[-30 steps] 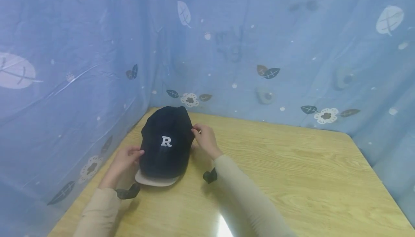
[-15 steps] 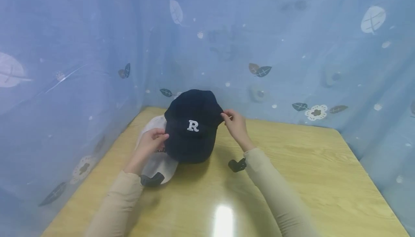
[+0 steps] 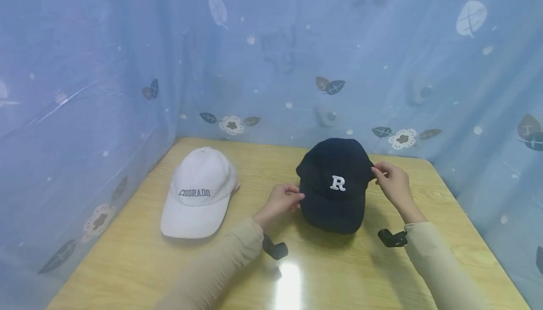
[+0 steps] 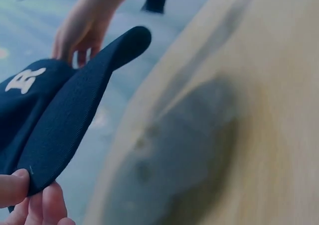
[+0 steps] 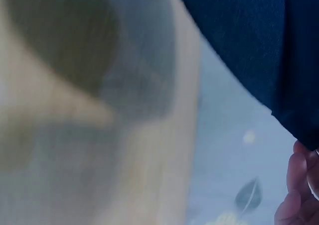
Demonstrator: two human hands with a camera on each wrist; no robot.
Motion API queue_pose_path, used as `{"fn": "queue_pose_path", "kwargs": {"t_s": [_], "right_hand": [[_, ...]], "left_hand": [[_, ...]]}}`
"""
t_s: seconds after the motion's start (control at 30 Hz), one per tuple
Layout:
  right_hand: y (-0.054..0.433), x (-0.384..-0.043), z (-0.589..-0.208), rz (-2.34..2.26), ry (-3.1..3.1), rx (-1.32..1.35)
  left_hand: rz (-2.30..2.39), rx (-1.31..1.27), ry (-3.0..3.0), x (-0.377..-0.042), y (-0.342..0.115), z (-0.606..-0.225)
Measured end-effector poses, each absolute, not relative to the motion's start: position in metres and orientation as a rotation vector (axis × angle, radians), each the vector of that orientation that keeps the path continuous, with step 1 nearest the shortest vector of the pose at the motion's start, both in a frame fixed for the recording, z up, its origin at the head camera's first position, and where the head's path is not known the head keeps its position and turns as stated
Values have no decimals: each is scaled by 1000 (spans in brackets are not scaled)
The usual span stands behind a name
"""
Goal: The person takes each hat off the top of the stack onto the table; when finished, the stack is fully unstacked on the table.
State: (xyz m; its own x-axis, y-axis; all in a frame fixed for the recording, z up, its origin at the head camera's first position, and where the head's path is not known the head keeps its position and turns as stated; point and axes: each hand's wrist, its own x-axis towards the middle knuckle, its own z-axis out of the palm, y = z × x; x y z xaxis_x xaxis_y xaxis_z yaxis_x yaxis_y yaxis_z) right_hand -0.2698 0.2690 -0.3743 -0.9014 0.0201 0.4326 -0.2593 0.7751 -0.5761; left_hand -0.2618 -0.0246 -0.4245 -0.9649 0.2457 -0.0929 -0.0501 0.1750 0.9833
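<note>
Both hands hold a dark navy baseball cap (image 3: 335,164) with a white letter R, its brim facing the person. My left hand (image 3: 280,202) pinches the brim's left corner between thumb and fingers, which the left wrist view shows close up at the fingertips (image 4: 52,197). At the cap's right edge my right hand (image 3: 393,183) pinches the fabric; in the right wrist view its fingers (image 5: 298,172) meet the lower tip of the dark cloth. The cap is raised over the table, with its shadow below. A white cap (image 3: 199,183) lettered COLORADO rests on the left.
The wooden table (image 3: 237,272) carries a bright light reflection near its front. A blue patterned curtain (image 3: 254,65) hangs along the back and both sides, close to the table's edges. Each wrist wears a small black device.
The navy cap has been lifted off the white cap and carried right by both hands, then lowered somewhat. The white cap, mostly covered before, now shows whole on the left.
</note>
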Motion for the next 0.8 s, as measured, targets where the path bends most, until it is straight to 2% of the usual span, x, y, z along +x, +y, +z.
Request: {"fn": "queue_pose_path", "kwargs": {"t_s": [0.17, 0.37, 0.6, 0.8], "right_hand": [[302, -253, -390, 883, -2650, 120], [320, -244, -417, 899, -2819, 44], [320, -245, -427, 881, -2913, 55], [311, -255, -405, 685, -2974, 26]], "left_hand": [[1819, 193, 2156, -260, 14, -451], [1667, 231, 2215, -257, 31, -470], [1515, 370, 2327, -254, 22, -466], [1367, 467, 2448, -258, -6, -442]]}}
